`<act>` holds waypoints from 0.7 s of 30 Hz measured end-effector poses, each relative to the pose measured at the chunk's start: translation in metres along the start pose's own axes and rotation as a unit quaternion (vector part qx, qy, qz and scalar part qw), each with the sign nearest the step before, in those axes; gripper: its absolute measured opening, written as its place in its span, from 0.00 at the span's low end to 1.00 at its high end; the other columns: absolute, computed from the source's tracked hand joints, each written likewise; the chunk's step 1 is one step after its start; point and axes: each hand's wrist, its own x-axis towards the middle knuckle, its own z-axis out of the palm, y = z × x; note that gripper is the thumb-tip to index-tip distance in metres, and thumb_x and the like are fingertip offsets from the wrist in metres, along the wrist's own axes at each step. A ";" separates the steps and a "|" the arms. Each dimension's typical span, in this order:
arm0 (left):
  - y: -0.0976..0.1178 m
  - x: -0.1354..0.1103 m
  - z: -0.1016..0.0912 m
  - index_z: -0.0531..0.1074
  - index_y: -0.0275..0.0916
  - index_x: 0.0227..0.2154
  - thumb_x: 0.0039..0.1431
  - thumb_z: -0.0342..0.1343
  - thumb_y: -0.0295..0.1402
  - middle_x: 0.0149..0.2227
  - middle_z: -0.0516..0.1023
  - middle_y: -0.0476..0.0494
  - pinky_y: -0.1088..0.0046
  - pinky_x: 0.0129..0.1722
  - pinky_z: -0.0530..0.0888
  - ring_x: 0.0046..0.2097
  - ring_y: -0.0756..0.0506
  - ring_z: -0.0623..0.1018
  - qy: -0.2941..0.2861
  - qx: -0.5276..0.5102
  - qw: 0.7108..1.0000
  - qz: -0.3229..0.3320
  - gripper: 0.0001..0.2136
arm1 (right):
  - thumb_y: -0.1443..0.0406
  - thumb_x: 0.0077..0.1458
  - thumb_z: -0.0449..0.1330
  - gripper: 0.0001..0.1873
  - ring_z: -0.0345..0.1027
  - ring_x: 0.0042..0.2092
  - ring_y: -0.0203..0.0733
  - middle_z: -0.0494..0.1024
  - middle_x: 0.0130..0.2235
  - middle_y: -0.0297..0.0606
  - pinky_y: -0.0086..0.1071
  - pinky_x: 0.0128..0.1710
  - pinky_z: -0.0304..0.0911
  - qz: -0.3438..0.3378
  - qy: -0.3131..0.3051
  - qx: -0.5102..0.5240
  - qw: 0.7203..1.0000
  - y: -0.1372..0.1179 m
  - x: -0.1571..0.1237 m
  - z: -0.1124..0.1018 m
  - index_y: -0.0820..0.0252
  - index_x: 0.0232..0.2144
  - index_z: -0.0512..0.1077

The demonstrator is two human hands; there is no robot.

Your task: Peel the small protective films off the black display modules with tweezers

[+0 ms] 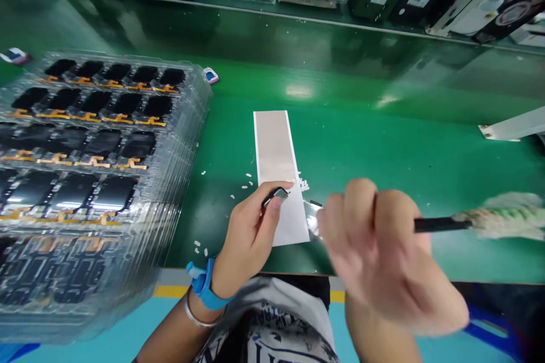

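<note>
"What fills the right hand (378, 249), nearest the camera?"

"A black-handled tool (443, 224), clamped in curled fingers."

"And the left hand (249, 232)?"

"Thumb and forefinger pinch a small dark part (273, 198) between their tips, above a pale sheet (276, 147) on the green bench (383, 147)."

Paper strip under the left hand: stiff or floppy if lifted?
The paper strip looks thin: probably light and floppy. Long and narrow, it may sag held by one end. It lies flat on the green table, so edges could be hard to catch.
</note>
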 end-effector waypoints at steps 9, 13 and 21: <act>-0.002 -0.002 0.003 0.62 0.42 0.36 0.73 0.41 0.38 0.29 0.67 0.51 0.73 0.29 0.64 0.29 0.49 0.68 -0.007 -0.093 0.995 -0.019 0.10 | 0.68 0.53 0.65 0.10 0.66 0.29 0.32 0.72 0.38 0.36 0.22 0.17 0.56 0.078 -0.199 -0.099 0.972 0.038 0.039 -0.002 0.56 0.39 0.74; -0.002 -0.001 0.005 0.57 0.44 0.47 0.73 0.41 0.36 0.30 0.68 0.51 0.70 0.34 0.68 0.33 0.48 0.71 0.053 -0.129 0.990 -0.023 0.06 | 0.67 0.54 0.63 0.05 0.69 0.24 0.31 0.76 0.27 0.30 0.19 0.17 0.58 0.084 -0.208 -0.073 0.972 0.048 0.071 0.008 0.58 0.27 0.71; 0.044 -0.045 -0.051 0.66 0.47 0.49 0.65 0.54 0.33 0.37 0.79 0.48 0.74 0.32 0.74 0.31 0.48 0.77 -0.060 0.049 0.989 0.127 0.10 | 0.56 0.68 0.44 0.28 0.76 0.35 0.40 0.78 0.37 0.34 0.28 0.30 0.68 0.198 -0.041 -0.263 0.943 0.148 0.223 -0.022 0.70 0.31 0.76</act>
